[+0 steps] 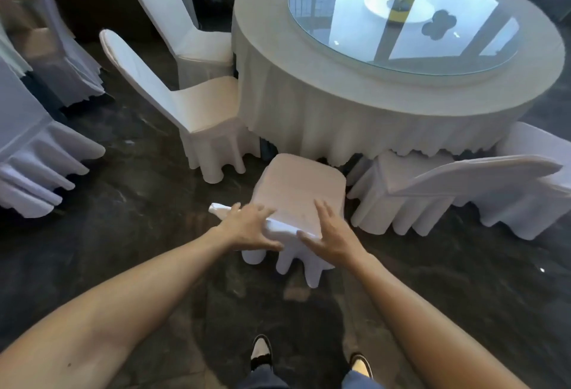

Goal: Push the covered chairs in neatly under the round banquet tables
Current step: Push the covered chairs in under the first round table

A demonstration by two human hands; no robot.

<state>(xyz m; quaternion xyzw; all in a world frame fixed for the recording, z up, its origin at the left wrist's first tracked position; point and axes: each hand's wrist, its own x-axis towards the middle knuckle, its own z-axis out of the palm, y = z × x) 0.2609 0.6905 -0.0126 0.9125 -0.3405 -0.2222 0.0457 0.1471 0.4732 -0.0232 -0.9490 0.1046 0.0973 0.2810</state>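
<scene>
A white-covered chair [298, 181] stands right in front of me, its seat facing the round banquet table [324, 104]. The seat's front edge is just short of the tablecloth hem. My left hand [247, 228] holds the top of the chair's back on the left, fingers over the far side and thumb on the near side. My right hand [330, 234] holds the same top edge on the right, with its fingers stretched over the front face and its thumb along the edge.
Two covered chairs [204, 110] [188, 39] stand at the table's left, seats touching the cloth. Another chair [438, 184] on the right is partly under the hem. A glass turntable [401, 17] tops the table. A neighbouring draped table [34, 153] is left. My shoes [261, 351] stand on dark marble floor.
</scene>
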